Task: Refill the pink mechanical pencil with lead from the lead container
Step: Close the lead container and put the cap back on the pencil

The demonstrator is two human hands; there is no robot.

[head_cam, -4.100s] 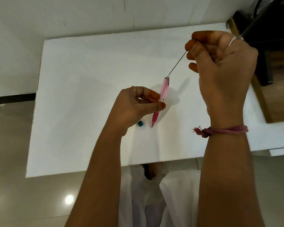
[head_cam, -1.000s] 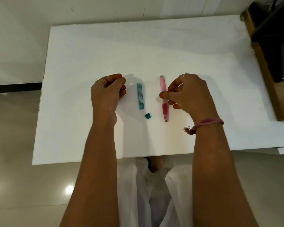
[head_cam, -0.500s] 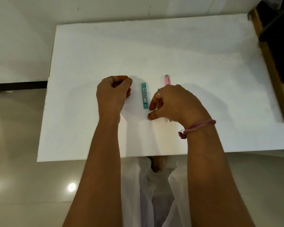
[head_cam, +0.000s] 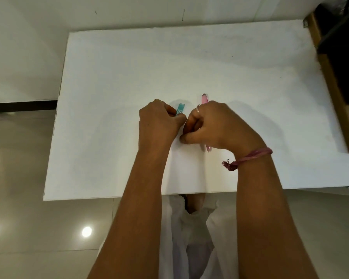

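Lying flat on the white table (head_cam: 240, 63), the pink pencil (head_cam: 204, 98) points its tip toward the person; only its far end and its tip near the right wrist show, the middle hidden under the right hand (head_cam: 216, 125). That hand is curled, thumb and forefinger pressed together low against the tabletop at a spot just left of the pencil; whether they pinch something small there I cannot tell, since nothing shows between them. A silver ring sits on one finger and a pink thread band (head_cam: 248, 158) circles the wrist.

Just beside it, the left hand (head_cam: 159, 121) has its fingers curled round the teal lead container (head_cam: 179, 109), whose far end sticks out past the knuckles while the rest is covered. A gold ring shows on this hand. The two hands nearly touch at the thumbs.

A dark wooden piece of furniture (head_cam: 334, 81) stands against the table's right edge.
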